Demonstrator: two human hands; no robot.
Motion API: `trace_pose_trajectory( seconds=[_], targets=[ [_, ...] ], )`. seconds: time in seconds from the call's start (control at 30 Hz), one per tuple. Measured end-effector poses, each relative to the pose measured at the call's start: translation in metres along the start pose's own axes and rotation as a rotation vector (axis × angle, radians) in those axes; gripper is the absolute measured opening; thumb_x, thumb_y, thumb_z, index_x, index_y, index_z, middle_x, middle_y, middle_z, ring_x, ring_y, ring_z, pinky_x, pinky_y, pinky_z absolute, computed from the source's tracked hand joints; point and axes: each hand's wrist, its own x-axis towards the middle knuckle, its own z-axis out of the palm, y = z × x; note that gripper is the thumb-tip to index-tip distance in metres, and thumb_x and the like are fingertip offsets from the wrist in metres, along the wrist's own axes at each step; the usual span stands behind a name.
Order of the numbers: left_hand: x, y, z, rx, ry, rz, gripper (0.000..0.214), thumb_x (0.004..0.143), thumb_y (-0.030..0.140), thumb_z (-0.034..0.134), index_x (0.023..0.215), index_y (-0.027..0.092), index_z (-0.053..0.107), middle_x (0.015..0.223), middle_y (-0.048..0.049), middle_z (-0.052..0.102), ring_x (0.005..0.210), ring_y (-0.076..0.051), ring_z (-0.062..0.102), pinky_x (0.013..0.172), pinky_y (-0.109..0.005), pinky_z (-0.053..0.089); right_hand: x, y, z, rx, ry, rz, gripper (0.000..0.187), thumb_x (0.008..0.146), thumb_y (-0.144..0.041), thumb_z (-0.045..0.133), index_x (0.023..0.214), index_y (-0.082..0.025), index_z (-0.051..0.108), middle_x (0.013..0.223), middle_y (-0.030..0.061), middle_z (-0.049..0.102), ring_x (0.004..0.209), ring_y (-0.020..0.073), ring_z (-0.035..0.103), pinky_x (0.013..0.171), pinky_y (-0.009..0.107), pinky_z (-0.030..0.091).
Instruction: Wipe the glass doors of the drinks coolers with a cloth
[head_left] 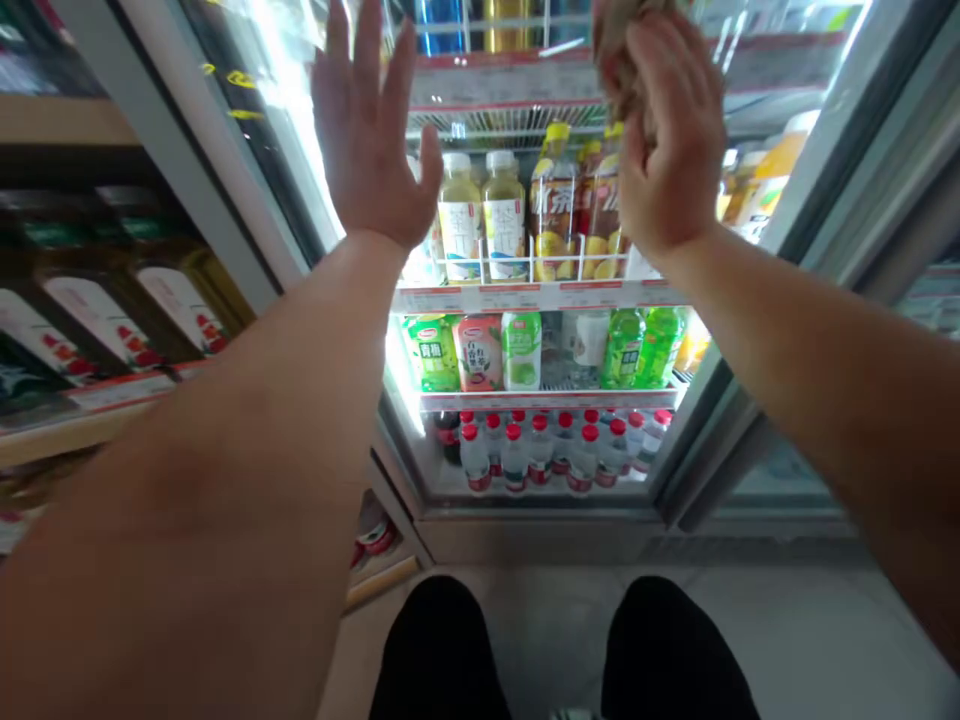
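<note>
My left hand [371,150] is raised with its fingers spread, palm toward the front of a lit drinks fridge [536,530]. Whether that palm touches the glass I cannot tell. My right hand [671,140] is closed on a crumpled brown cloth [619,50], held high before the upper shelves, slightly blurred. Between and below my hands, two pale-yellow tea bottles [505,220] and brown lemon tea bottles [553,205] with yellow caps stand on a wire-fronted shelf.
Green drink bottles [622,350] and a pink bottle [480,352] fill a lower shelf. Several red-capped water bottles [540,448] stand at the bottom. Dark bottles [165,270] line a shelf on the left. My knees [446,650] show above the grey floor [810,640].
</note>
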Motion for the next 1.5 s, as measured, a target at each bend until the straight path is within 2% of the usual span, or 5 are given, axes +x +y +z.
trace_pose_trajectory(
  seconds=[0.57, 0.8, 1.0, 1.2, 1.5],
  targets=[
    [0.005, -0.03, 0.016, 0.339, -0.064, 0.085, 0.076, 0.096, 0.025, 0.062, 0.162, 0.017, 0.025, 0.17, -0.008, 0.016, 0.158, -0.026, 0.005, 0.129, -0.044, 0.006, -0.013, -0.006, 0.015, 0.086, -0.201, -0.29, 0.047, 0.105, -0.029, 0.033, 0.151, -0.026, 0.047, 0.153, -0.001, 0.051, 0.146, 0.0174, 0.044, 0.122, 0.044, 0.04],
    [0.006, -0.022, 0.013, 0.165, -0.042, -0.023, 0.076, 0.092, 0.019, 0.066, 0.16, 0.022, 0.033, 0.17, 0.0015, 0.02, 0.158, -0.021, 0.005, 0.13, -0.041, 0.002, -0.008, 0.013, 0.007, -0.039, 0.067, -0.115, 0.047, 0.106, -0.027, 0.03, 0.148, -0.019, 0.052, 0.155, 0.0043, 0.049, 0.151, 0.0209, 0.037, 0.124, 0.044, 0.037],
    [0.005, -0.03, 0.017, 0.199, -0.024, 0.03, 0.084, 0.087, 0.021, 0.068, 0.161, 0.025, 0.029, 0.17, 0.0058, 0.015, 0.158, -0.018, 0.002, 0.13, -0.04, 0.002, -0.025, 0.0, 0.009, 0.155, -0.348, -0.381, 0.046, 0.104, -0.03, 0.039, 0.148, -0.031, 0.051, 0.155, -0.0053, 0.048, 0.151, 0.0176, 0.036, 0.128, 0.047, 0.032],
    [0.003, -0.036, 0.02, 0.26, -0.018, 0.088, 0.081, 0.092, 0.025, 0.063, 0.162, 0.026, 0.022, 0.171, 0.0111, 0.006, 0.158, -0.015, -0.003, 0.13, -0.04, 0.003, -0.017, 0.012, 0.001, 0.031, -0.06, -0.075, 0.051, 0.105, -0.03, 0.027, 0.15, -0.03, 0.05, 0.156, -0.0044, 0.048, 0.152, 0.0211, 0.035, 0.126, 0.053, 0.034],
    [0.005, -0.029, 0.018, 0.205, -0.035, 0.0, 0.081, 0.09, 0.024, 0.066, 0.161, 0.026, 0.026, 0.169, 0.0152, 0.007, 0.157, -0.011, -0.004, 0.131, -0.037, -0.001, -0.019, 0.021, -0.007, 0.124, -0.268, -0.201, 0.047, 0.104, -0.036, 0.035, 0.148, -0.031, 0.052, 0.155, -0.0034, 0.049, 0.152, 0.0191, 0.035, 0.128, 0.049, 0.028]
  ],
)
